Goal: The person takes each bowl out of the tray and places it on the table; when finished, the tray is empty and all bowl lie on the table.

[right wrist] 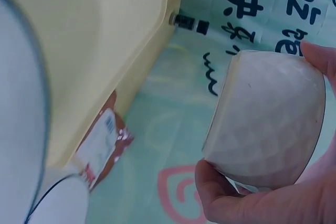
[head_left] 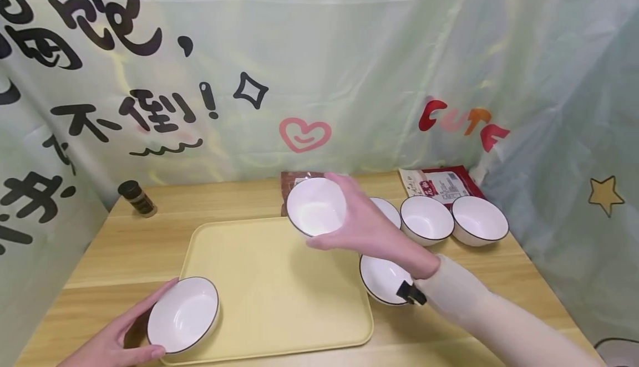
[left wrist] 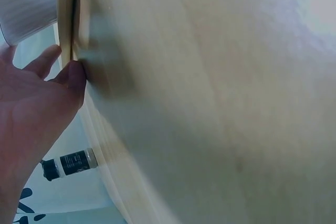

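Above the far right of a pale yellow rectangular tray (head_left: 269, 284), a dark-rimmed round white bowl (head_left: 315, 207) is held by the right hand (head_left: 356, 217), its grip curled round the side. A glossy brown packet (head_left: 292, 182) is partly hidden behind it; to the right, three matching bowls (head_left: 426, 217) are lined up before a red-and-white packet (head_left: 439, 183), and another bowl (head_left: 380, 278) — overlapped by the forearm — is set at the tray's edge. A black-capped jar (head_left: 137, 198) is placed far left on the wooden bench (head_left: 107, 245). The raised bowl's mouth is turned upward, its width alike all round. At the near left corner, a further bowl (head_left: 183, 314) is clasped by the left hand (head_left: 112, 342).
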Demonstrator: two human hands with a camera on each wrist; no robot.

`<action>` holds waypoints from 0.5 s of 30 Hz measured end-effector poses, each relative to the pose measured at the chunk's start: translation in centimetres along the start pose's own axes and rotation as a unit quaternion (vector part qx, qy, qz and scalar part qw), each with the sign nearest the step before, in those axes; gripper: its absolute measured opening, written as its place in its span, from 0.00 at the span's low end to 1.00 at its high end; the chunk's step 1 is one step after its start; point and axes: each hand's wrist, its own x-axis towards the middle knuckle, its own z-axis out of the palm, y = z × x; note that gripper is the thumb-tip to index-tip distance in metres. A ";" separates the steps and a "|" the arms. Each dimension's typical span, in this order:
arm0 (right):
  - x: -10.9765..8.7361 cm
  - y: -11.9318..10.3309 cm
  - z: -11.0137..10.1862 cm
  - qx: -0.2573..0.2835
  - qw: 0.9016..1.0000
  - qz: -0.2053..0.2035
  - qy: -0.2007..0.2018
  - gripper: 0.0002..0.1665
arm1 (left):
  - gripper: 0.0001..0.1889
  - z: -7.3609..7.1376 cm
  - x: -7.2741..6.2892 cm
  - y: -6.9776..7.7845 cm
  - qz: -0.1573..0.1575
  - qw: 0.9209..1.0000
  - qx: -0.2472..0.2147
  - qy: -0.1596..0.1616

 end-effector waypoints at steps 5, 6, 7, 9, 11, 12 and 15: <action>-1.9 2.2 -2.1 -0.025 0.999 0.012 0.017 0.72 | 0.54 0.0 0.1 0.2 -0.022 1.000 -0.003 -0.003; -2.4 2.7 -2.5 -0.029 0.999 0.014 0.022 0.72 | 0.54 0.0 0.1 0.3 -0.033 0.999 -0.004 -0.004; -2.9 3.1 -3.0 -0.034 0.999 0.013 0.025 0.71 | 0.54 0.0 0.2 0.3 -0.045 0.999 -0.008 -0.006; -3.8 3.9 -3.9 -0.044 0.998 0.010 0.032 0.71 | 0.53 0.0 0.3 0.4 -0.066 0.998 -0.016 -0.009; -4.7 4.6 -4.7 -0.060 0.997 0.003 0.038 0.71 | 0.53 0.0 0.3 0.4 -0.064 0.998 -0.017 -0.009; -5.1 4.9 -5.1 -0.065 0.997 0.001 0.041 0.70 | 0.53 0.0 0.3 0.3 -0.051 0.999 -0.013 -0.008; -6.3 5.6 -6.3 -0.073 0.996 0.006 0.044 0.70 | 0.54 0.1 0.1 -0.1 -0.007 1.000 -0.003 -0.003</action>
